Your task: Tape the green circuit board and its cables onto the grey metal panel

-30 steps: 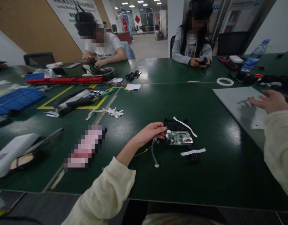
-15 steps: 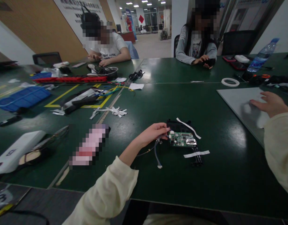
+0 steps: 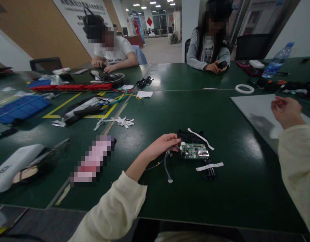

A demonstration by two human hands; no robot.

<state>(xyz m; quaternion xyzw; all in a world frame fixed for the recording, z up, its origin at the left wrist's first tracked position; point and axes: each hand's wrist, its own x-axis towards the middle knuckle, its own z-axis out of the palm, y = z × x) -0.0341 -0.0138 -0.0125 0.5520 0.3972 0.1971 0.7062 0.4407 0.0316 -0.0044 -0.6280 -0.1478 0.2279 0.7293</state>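
Observation:
My left hand (image 3: 163, 146) is closed at the left end of a green circuit board (image 3: 192, 151), its fingers pinching the edge of the black plastic part (image 3: 188, 136) behind it or the wires there. Grey wires (image 3: 167, 171) with a small connector hang below those fingers. One white strip (image 3: 200, 138) crosses the black part; another strip (image 3: 209, 166) lies over the black legs below the board. On the right, my right hand (image 3: 288, 111) is raised above a light grey panel (image 3: 245, 104). Its fingertips are pressed together, with something small and pale barely visible at them.
A phone (image 3: 94, 159), a white device (image 3: 18, 164) and a pile of white strips (image 3: 124, 122) lie to the left. Further back are a blue basket (image 3: 21, 107), a tape roll (image 3: 244, 89) and a water bottle (image 3: 278, 60). Two people sit across the table.
My right hand has lifted slightly from the grey panel, and its fingers have gone from spread to pinched. My left hand stays at the circuit board. The view has shifted a little.

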